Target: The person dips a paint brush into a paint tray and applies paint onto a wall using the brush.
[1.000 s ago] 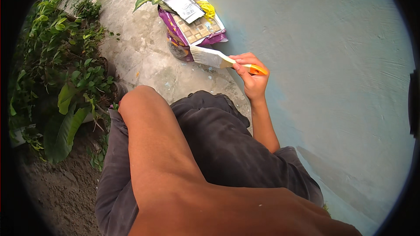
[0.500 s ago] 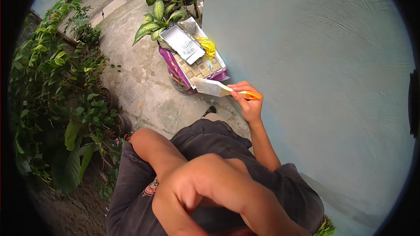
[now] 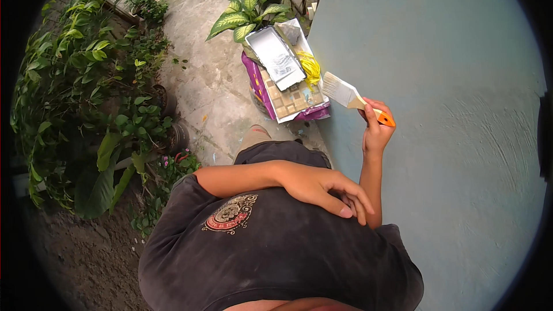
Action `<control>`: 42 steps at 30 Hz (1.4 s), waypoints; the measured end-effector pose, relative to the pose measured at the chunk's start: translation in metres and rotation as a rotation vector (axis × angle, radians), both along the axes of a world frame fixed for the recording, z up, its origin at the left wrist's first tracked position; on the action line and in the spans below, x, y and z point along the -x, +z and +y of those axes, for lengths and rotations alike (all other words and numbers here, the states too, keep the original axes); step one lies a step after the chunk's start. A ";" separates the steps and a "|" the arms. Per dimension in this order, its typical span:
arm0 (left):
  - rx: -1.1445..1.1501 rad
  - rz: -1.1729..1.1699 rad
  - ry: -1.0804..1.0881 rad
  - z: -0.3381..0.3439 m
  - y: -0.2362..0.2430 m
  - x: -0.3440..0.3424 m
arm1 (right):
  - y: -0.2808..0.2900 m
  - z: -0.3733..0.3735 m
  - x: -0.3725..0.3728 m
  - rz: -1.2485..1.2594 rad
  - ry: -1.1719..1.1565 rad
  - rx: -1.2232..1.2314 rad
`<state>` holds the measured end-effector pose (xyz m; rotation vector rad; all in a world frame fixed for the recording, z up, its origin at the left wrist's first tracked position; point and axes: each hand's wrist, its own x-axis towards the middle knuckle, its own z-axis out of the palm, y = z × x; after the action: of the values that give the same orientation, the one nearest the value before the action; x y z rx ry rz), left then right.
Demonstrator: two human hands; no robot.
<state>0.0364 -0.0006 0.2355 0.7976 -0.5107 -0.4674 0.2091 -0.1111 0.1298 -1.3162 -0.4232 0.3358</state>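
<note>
My right hand (image 3: pixel 377 124) is closed around the handle of a flat paintbrush (image 3: pixel 347 93), which has pale bristles and an orange handle end. The bristles point up and left, beside the grey-blue wall (image 3: pixel 438 69). Across my chest lies my left arm, and my left hand (image 3: pixel 322 190) hangs with loosely bent fingers, nothing in them. Its fingertips are close to my right forearm; whether they touch it I cannot tell. Left of the brush, a white paint tray (image 3: pixel 276 57) with white smears rests on a tile-patterned surface (image 3: pixel 294 101), next to a bundle of yellow string (image 3: pixel 309 69).
A purple bag (image 3: pixel 253 80) shows beneath the tile-patterned surface. Potted leafy plants (image 3: pixel 247 14) stand behind it. Dense greenery (image 3: pixel 75 103) and dark pots (image 3: pixel 178 137) line the left side of the concrete path (image 3: pixel 201 80). The wall fills my right side.
The view has shifted, so the tray and plants appear farther right. My left arm has come down from near the camera to my chest. The brush now points more upward, in front of the wall.
</note>
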 end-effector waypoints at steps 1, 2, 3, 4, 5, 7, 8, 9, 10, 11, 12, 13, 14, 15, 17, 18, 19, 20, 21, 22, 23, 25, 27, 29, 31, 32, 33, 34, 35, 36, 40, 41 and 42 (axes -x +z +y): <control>-0.146 -0.088 -0.078 0.004 -0.006 -0.006 | -0.003 0.003 -0.004 0.005 -0.007 0.005; -0.292 -0.178 -0.159 0.010 -0.009 -0.011 | -0.005 0.006 -0.008 0.013 -0.037 0.006; -0.282 -0.172 -0.172 0.016 -0.010 -0.014 | -0.008 0.006 -0.007 0.026 -0.069 0.009; -0.301 -0.179 -0.194 0.025 -0.012 -0.018 | -0.010 0.007 -0.006 0.034 -0.085 0.017; -0.320 -0.188 -0.218 0.033 -0.014 -0.021 | -0.012 0.010 -0.005 0.045 -0.100 0.037; -0.330 -0.257 -0.226 0.047 -0.021 -0.028 | -0.017 0.018 -0.006 0.058 -0.150 0.060; -0.339 -0.266 -0.273 0.054 -0.024 -0.030 | -0.023 0.022 -0.005 0.086 -0.172 0.105; -0.346 -0.274 -0.318 0.061 -0.026 -0.031 | -0.029 0.027 -0.003 0.117 -0.192 0.152; -0.331 -0.271 -0.348 0.068 -0.027 -0.029 | -0.035 0.033 0.001 0.128 -0.222 0.161; -0.318 -0.239 -0.397 0.077 -0.029 -0.028 | -0.043 0.042 0.004 0.155 -0.253 0.176; -0.311 -0.208 -0.444 0.088 -0.031 -0.028 | -0.051 0.054 0.005 0.179 -0.282 0.186; -0.299 -0.207 -0.468 0.098 -0.036 -0.028 | -0.061 0.066 0.007 0.187 -0.305 0.193; -0.327 -0.178 -0.500 0.108 -0.042 -0.027 | -0.072 0.079 0.010 0.232 -0.304 0.178; -0.358 -0.149 -0.526 0.118 -0.049 -0.025 | -0.085 0.094 0.010 0.277 -0.298 0.160; -0.405 -0.140 -0.549 0.142 -0.062 -0.022 | -0.116 0.119 0.006 0.242 -0.286 0.226; -0.486 -0.153 -0.528 0.153 -0.069 -0.018 | -0.131 0.131 0.007 0.208 -0.241 0.290; -0.568 -0.173 -0.505 0.163 -0.077 -0.013 | -0.140 0.147 0.006 0.214 -0.257 0.295; -0.539 -0.159 -0.487 0.172 -0.084 -0.007 | -0.150 0.163 0.005 0.190 -0.221 0.351; -0.531 -0.157 -0.500 0.179 -0.085 -0.001 | -0.160 0.177 0.008 0.171 -0.181 0.407; -0.508 -0.145 -0.507 0.187 -0.086 0.000 | -0.169 0.192 0.008 0.173 -0.197 0.409; -0.485 -0.134 -0.515 0.195 -0.087 0.002 | -0.177 0.206 0.008 0.049 -0.157 0.500; -0.483 -0.143 -0.524 0.209 -0.090 0.008 | -0.189 0.237 0.013 -0.075 -0.114 0.593; -0.480 -0.152 -0.527 0.221 -0.090 0.015 | -0.196 0.265 0.018 -0.200 -0.080 0.584; -0.520 -0.138 -0.577 0.233 -0.087 0.019 | -0.206 0.285 0.017 -0.258 -0.081 0.646; -0.503 -0.126 -0.564 0.246 -0.087 0.027 | -0.215 0.300 0.015 -0.311 -0.071 0.705; -0.489 -0.113 -0.552 0.251 -0.088 0.030 | -0.218 0.307 0.013 -0.388 -0.077 0.730; -0.487 -0.111 -0.547 0.256 -0.088 0.034 | -0.223 0.314 0.011 -0.465 -0.078 0.752; -0.485 -0.113 -0.532 0.260 -0.088 0.036 | -0.226 0.317 0.010 -0.456 -0.063 0.763; -0.483 -0.114 -0.519 0.264 -0.088 0.039 | -0.229 0.315 0.011 -0.457 -0.060 0.763; -0.483 -0.113 -0.512 0.267 -0.089 0.042 | -0.231 0.315 0.012 -0.483 -0.020 0.796; -0.465 -0.119 -0.454 0.276 -0.092 0.048 | -0.233 0.305 0.025 -0.493 0.147 0.842; -0.463 -0.115 -0.452 0.278 -0.092 0.049 | -0.233 0.301 0.031 -0.459 0.228 0.839; -0.461 -0.115 -0.448 0.279 -0.092 0.049 | -0.227 0.297 0.036 -0.459 0.276 0.855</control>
<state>-0.0130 0.2787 0.1431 1.1610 -0.7057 -0.9807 0.1731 0.1856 -0.0975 -2.1913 -0.9146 0.4705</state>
